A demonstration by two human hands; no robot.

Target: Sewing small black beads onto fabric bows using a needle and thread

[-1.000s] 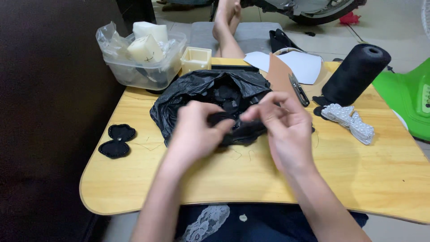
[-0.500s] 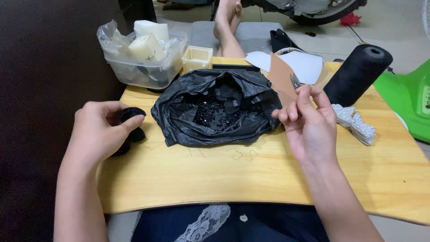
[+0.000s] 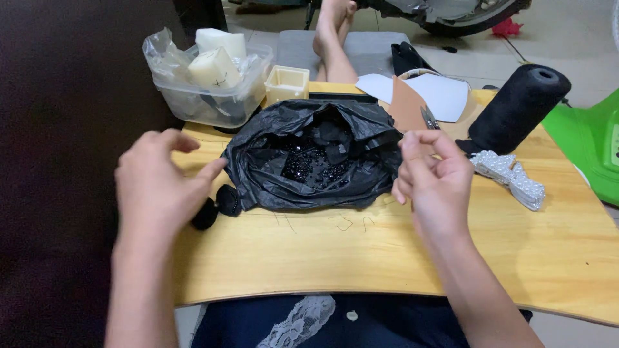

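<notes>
The left hand (image 3: 158, 187) has left the small round black fabric pieces (image 3: 218, 206) it gripped half a second ago; it hovers open and empty just above them on the pale wooden surface (image 3: 361, 258). The right hand (image 3: 435, 177) curls loosely, fingertips pinched; whether it has hold of anything cannot be told. The pieces lie flat, with no clear long axis, beside the open black plastic bag of beads (image 3: 316, 161).

Crinkled glossy black plastic bag (image 3: 309, 154) between the fingers. Smooth pale wood tabletop (image 3: 387, 251) beneath. Matt black cloth pads (image 3: 219, 206) just beside left fingers (image 3: 209, 171).

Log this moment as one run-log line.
left hand: open, above black pads | right hand: fingers pinched, beside black bag of beads | wooden tray table
</notes>
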